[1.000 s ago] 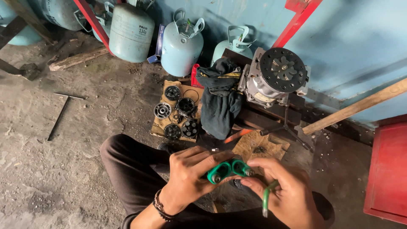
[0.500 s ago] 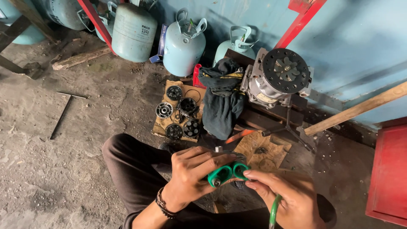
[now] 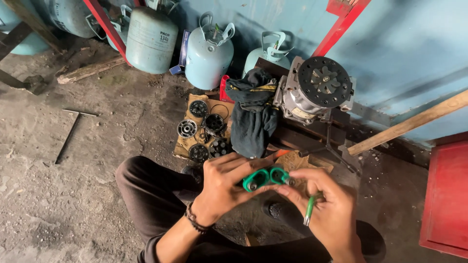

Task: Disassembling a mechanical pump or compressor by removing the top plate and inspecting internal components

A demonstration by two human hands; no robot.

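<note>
1. The ground is rough, stained concrete floor [image 3: 63, 204], dusty and grey, with the person sitting on it, 1 dark-trousered knee [image 3: 141, 180] raised at the left.
2. Behind runs a pale blue wall [image 3: 390, 53], with 2 red bars leaning across it and a red cabinet [image 3: 446, 195] at the right edge.
3. Along the wall's foot stand several pale blue gas cylinders [image 3: 209, 53], close together.
4. A compressor [image 3: 317, 90] with a black round face sits near the wall; a dark cloth [image 3: 253, 117] hangs just beside it on the left.
5. On a piece of cardboard [image 3: 183, 148] lie round black and metal parts [image 3: 200, 126], near the cloth.
6. A T-shaped metal tool [image 3: 68, 136] lies on the floor, well apart to the left; a wooden stick [image 3: 409, 124] slants in from the right.
7. The left hand [image 3: 222, 187] grips a green two-ringed part [image 3: 265, 178], held in front of the lap, between both hands.
8. The right hand [image 3: 326, 204] touches the part's right end with its fingertips and also clasps a green-handled tool [image 3: 309, 209] against the palm.
9. The hands cover part of the floor and whatever lies beneath them.
</note>
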